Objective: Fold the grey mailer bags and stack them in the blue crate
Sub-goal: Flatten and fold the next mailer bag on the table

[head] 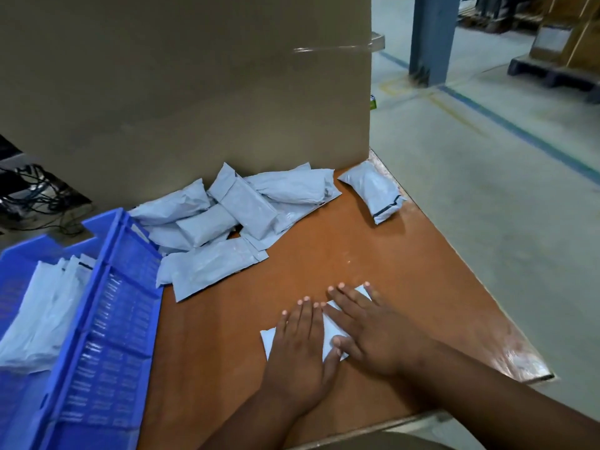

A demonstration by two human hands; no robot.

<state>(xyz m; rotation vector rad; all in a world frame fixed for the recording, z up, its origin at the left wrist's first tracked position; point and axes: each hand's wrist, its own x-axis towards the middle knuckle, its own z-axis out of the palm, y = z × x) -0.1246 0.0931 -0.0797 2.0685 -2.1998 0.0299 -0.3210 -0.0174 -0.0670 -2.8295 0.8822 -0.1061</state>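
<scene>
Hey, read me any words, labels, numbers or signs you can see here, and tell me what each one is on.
No text can be read.
Small green item on the floor past the cardboard sheet: may carry print, too small and blurred.
Grey mailer bags: no readable print.
Blue crate: no label visible.
Box on the far pallet: pale patch, unreadable.

We stand in a warehouse: bare concrete floor (pixel 487 196) with painted blue lines at two o'clock, a steel column (pixel 431 37), and boxes on a pallet (pixel 552 73) at one o'clock.
</scene>
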